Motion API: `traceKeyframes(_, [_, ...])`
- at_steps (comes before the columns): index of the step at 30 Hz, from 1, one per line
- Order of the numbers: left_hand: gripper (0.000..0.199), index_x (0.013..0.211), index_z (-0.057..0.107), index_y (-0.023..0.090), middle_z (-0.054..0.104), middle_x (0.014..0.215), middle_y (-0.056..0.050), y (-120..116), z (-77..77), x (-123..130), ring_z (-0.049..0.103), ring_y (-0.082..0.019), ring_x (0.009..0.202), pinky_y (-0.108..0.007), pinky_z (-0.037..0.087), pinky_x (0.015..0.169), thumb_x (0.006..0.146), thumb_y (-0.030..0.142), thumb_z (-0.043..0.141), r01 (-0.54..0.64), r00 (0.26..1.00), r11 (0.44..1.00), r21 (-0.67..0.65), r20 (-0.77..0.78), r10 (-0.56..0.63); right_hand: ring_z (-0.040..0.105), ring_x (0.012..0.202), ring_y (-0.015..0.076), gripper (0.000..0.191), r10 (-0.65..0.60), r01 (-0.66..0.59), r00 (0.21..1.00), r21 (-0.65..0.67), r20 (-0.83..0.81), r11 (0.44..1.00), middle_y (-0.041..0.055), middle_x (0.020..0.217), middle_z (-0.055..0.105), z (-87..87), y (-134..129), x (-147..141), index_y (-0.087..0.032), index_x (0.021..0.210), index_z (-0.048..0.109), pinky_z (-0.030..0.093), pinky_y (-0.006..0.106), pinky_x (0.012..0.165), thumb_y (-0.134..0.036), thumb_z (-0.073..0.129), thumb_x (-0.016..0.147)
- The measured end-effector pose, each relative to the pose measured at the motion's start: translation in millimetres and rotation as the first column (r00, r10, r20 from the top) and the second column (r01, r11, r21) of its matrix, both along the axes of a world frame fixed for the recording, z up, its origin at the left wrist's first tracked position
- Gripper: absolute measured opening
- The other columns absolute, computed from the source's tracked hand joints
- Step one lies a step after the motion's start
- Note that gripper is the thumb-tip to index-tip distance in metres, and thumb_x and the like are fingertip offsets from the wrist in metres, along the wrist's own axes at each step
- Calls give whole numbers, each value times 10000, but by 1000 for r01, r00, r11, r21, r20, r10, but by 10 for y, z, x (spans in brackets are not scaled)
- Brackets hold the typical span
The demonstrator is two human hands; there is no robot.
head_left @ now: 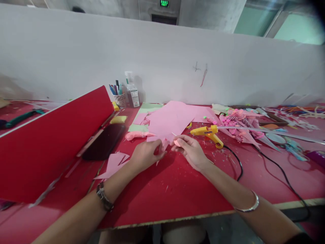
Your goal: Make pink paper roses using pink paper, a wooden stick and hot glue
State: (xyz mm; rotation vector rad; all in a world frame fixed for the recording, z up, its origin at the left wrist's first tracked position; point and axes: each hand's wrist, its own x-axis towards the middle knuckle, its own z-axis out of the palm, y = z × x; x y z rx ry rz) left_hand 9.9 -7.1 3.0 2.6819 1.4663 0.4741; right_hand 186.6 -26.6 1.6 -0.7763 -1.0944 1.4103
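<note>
My left hand (146,154) and my right hand (190,149) meet over the red table (177,189), both pinching a small pink paper piece (165,144) between the fingertips. The right fingers also pinch a small pink bit with a thin stick poking up. Just beyond lie large pink paper sheets (172,118). A yellow glue gun (208,133) rests right of my right hand, its black cord (236,162) trailing toward the table's front edge. Pink paper offcuts (114,164) lie left of my left hand.
A red divider board (50,139) leans at the left, with a black pouch (105,142) beside it. A pen cup (120,96) and a bottle (132,89) stand by the white wall. Pink craft cones and scraps (241,127) crowd the right.
</note>
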Motion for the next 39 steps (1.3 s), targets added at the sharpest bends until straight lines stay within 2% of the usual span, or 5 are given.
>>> traceKeyframes(5, [330, 1009, 447, 175, 597, 925, -73, 11, -72, 6, 579, -205, 762, -250, 367, 544, 763, 395, 457, -46, 999, 999, -19, 17, 46, 366, 347, 19, 200, -40, 35, 994, 48, 106, 998, -57, 511, 529, -32, -5, 29, -167, 643, 520, 263, 158, 352, -314, 514, 777])
traceKeyframes(10, [242, 960, 447, 153, 591, 844, -85, 50, -118, -18, 575, -233, 745, -295, 400, 591, 754, 280, 436, -61, 998, 992, -107, 26, 64, 531, 684, 65, 175, -30, 22, 995, 84, 97, 996, -14, 760, 591, -35, 4, -6, -193, 892, 587, 415, 187, 660, -242, 593, 724])
traceKeyframes(18, [357, 1051, 436, 133, 564, 995, -59, 38, 38, 25, 531, -202, 915, -304, 412, 782, 703, 208, 460, -3, 811, 948, -319, 553, 189, 500, 548, 61, 156, 39, -58, 974, 82, 224, 995, -9, 716, 563, -35, 2, 3, -168, 811, 555, 399, 206, 547, -308, 489, 794])
traceKeyframes(30, [295, 911, 546, 120, 623, 906, -61, -51, 64, 125, 564, -200, 857, -302, 436, 770, 696, 317, 590, 319, 601, 868, -379, 790, 124, 480, 774, 133, 386, -223, -197, 672, 460, 706, 866, 49, 931, 495, 28, -120, -34, -211, 1146, 471, 419, 262, 679, -153, 482, 765])
traceKeyframes(39, [266, 815, 558, 112, 624, 787, -43, -60, -9, 142, 568, -153, 722, -249, 448, 669, 681, 334, 618, 337, 603, 874, -351, 793, 86, 559, 834, 142, 307, -144, -182, 754, 414, 641, 892, 34, 908, 589, -9, -114, -29, -205, 1086, 444, 435, 278, 740, -178, 477, 782])
